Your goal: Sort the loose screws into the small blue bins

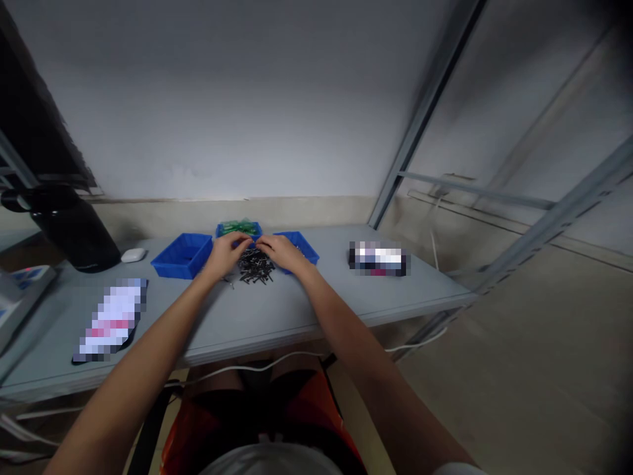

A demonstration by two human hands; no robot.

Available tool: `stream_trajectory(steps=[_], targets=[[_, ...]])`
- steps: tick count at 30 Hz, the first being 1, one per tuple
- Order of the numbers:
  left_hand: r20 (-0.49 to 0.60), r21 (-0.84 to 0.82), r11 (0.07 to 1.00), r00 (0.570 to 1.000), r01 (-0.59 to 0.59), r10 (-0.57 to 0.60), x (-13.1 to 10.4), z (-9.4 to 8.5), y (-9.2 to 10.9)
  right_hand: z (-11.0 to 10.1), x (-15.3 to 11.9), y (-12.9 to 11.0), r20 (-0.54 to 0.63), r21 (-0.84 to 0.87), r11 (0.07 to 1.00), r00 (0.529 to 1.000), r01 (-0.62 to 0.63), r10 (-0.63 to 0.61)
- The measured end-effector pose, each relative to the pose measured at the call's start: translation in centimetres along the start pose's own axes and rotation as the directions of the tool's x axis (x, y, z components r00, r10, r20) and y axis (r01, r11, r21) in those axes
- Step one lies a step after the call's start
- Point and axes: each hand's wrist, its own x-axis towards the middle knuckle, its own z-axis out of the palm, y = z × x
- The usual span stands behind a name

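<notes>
My left hand [230, 253] and my right hand [279, 251] meet above a pile of dark screws [255, 267] on the grey table. The fingers of both hands are pinched together, their tips close to each other. Whatever they hold is too small to make out. Just behind the fingertips stands a blue bin of green plastic pieces [238, 227]. Partly covered by my right hand is another blue bin [307, 249] with small things in it. To the left of my left hand, a third blue bin [182, 256] shows a bare floor.
A black bottle [74, 227] and a white earbud case [133, 254] stand at the left. Blurred-out phones lie at the left [111, 320] and right [378, 258]. Metal uprights [425, 119] frame the grey table [341, 297]. A white cable [257, 369] hangs below its front edge.
</notes>
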Motion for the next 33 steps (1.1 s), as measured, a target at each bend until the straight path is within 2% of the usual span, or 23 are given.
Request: stream_trajectory(steps=[4, 7, 10, 13, 15, 17, 20, 23, 25, 29, 33], targets=[[0.022, 0.023, 0.998, 0.998, -0.062, 0.062, -0.1, 0.2, -0.1, 1.1, 0.1, -0.3, 0.049, -0.116, 0.993, 0.999, 0.016, -0.010], [0.012, 0.043, 0.995, 0.996, -0.091, 0.090, -0.2, 0.2, -0.2, 1.1, 0.2, -0.4, 0.053, -0.103, 0.995, 0.999, -0.002, 0.008], [-0.046, 0.057, 0.995, 0.995, -0.083, 0.086, 0.0, -0.1, -0.3, 0.3, 0.1, -0.4, 0.006, -0.034, 0.999, 0.999, -0.038, 0.038], [-0.060, 0.056, 0.997, 0.997, -0.047, 0.050, 0.1, -0.3, -0.6, -0.6, 0.1, -0.2, -0.101, 0.049, 0.997, 0.993, -0.059, 0.064], [-0.007, 0.048, 0.998, 0.999, -0.033, 0.033, 0.1, -0.3, -0.8, -0.8, 0.1, -0.2, -0.164, 0.096, 0.993, 0.983, -0.062, 0.078], [0.095, 0.023, 0.999, 0.995, -0.026, 0.024, 0.1, 0.0, -1.0, -0.7, 0.1, -0.4, -0.189, 0.133, 0.989, 0.978, -0.061, 0.085], [0.268, -0.019, 1.000, 0.963, 0.003, 0.002, -0.1, 0.4, -1.0, -0.3, 0.2, -1.0, -0.169, 0.165, 0.985, 0.983, -0.044, 0.072], [0.319, -0.030, 0.999, 0.947, 0.031, -0.020, -0.2, 0.7, -0.9, 0.0, 0.3, -1.5, -0.149, 0.176, 0.984, 0.987, -0.041, 0.068], [0.276, -0.034, 0.999, 0.961, 0.042, -0.031, -0.1, 0.6, -0.7, -0.3, 0.3, -1.5, -0.170, 0.175, 0.983, 0.982, -0.057, 0.087], [0.085, -0.028, 0.998, 0.995, 0.047, -0.045, 0.1, 0.2, -0.4, -1.0, 0.2, -0.6, -0.210, 0.145, 0.983, 0.967, -0.112, 0.141], [-0.053, -0.025, 0.999, 0.998, 0.035, -0.036, 0.2, 0.0, -0.4, -0.8, 0.2, 0.3, -0.113, 0.088, 0.991, 0.987, -0.101, 0.111]])
